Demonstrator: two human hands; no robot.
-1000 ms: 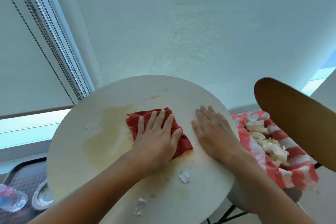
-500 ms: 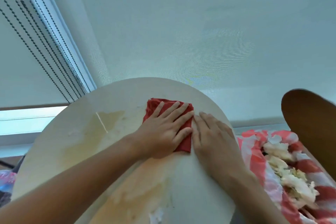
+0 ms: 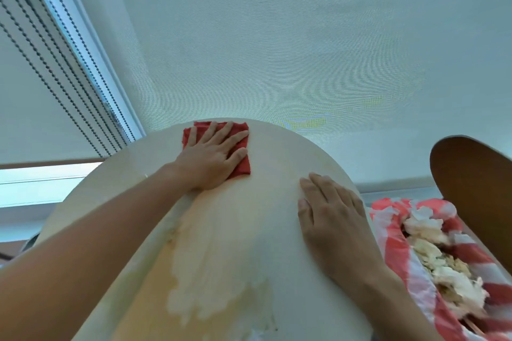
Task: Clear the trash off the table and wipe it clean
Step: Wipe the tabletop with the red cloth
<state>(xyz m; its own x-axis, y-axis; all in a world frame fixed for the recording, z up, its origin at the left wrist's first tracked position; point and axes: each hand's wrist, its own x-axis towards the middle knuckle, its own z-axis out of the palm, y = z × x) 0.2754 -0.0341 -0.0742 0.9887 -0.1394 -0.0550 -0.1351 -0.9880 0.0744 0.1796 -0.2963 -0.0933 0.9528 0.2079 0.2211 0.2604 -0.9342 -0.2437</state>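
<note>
a wet yellowish smear (image 3: 221,279) is lying on the near part of the round table (image 3: 277,299). beside it a red-and-white striped bag (image 3: 393,252) is being filled with crumpled tissues (image 3: 432,257). the right hand (image 3: 329,210) is being laid flat, fingers together. farther off, the red cloth (image 3: 241,152) is being pressed at the far rim by the left hand (image 3: 210,158), fingers spread.

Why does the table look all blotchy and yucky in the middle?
A wet, yellowish smear spreads across the round table, nearer the person than the red cloth under the left hand. It looks like spilled liquid not wiped up yet. The right hand rests flat beside it.
</note>
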